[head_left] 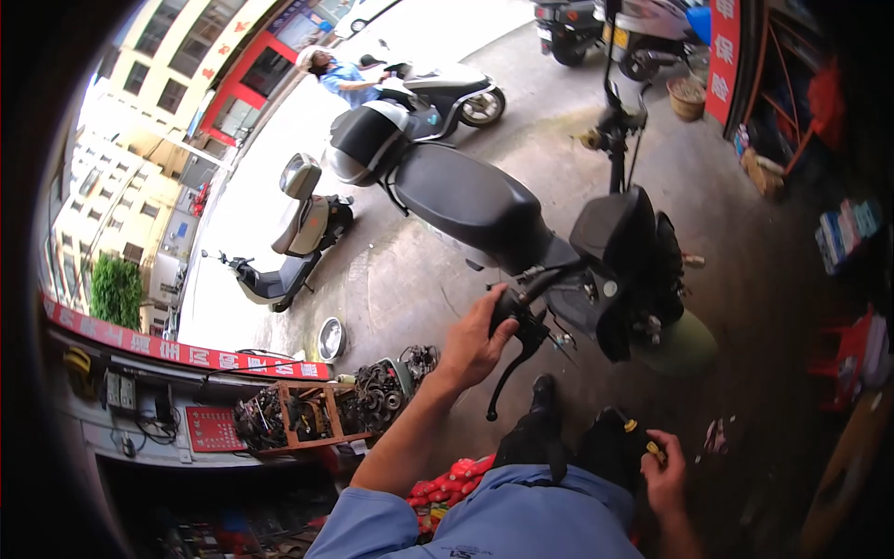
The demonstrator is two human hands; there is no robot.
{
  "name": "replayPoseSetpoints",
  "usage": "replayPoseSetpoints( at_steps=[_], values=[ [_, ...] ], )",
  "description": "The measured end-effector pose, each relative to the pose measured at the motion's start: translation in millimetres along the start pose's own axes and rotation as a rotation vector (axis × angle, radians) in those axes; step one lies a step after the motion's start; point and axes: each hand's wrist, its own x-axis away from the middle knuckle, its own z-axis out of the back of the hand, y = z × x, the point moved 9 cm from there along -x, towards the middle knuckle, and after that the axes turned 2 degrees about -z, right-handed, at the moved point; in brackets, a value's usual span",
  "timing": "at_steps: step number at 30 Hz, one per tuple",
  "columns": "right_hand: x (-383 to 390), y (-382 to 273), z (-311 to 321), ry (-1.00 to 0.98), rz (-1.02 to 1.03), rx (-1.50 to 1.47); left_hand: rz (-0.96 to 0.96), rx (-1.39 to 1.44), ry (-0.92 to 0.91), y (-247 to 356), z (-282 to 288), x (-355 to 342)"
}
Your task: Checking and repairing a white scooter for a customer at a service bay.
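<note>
Street: pale buildings (140,205) far left, opening onto a bright concrete forecourt (386,275).
Parked scooter: a small scooter (296,228) stands outside, well apart from the person.
Rack: a wooden rack (326,410) packed with dark, greasy parts sits low on the left, a metal bowl (331,338) just beyond it.
Motorbike: the bike (466,197) fills the middle, black seat toward the street, handlebar nearest the person.
Left hand: the left hand (475,345) is wrapped around the black grip (507,306); the curved lever (504,380) hangs below.
Right hand: well apart from the left, the right hand (665,473) pinches a yellow-and-black tool (656,453) near the legs.
Far right: a red stool (843,363).
</note>
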Motion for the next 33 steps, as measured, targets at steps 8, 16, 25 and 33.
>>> replayPoseSetpoints(
  at_steps=[8, 16, 25, 33],
  values=[
    [1.6, 64.2, 1.0, -0.066, -0.035, -0.027, 0.074, -0.085, -0.044, 5.6, -7.3, 5.9],
    [5.8, -21.2, -10.0, -0.029, 0.292, 0.36, 0.097, -0.08, -0.022, 3.2, -1.6, 7.4],
    [-1.2, 41.8, -21.4, -0.229, -0.423, -0.583, 0.11, -0.056, -0.036, 2.6, -2.0, 4.6],
    [12.7, -42.2, -15.7, 0.15, 0.349, 0.441, 0.084, -0.025, -0.024, -1.3, -5.3, 4.5]
  ],
)
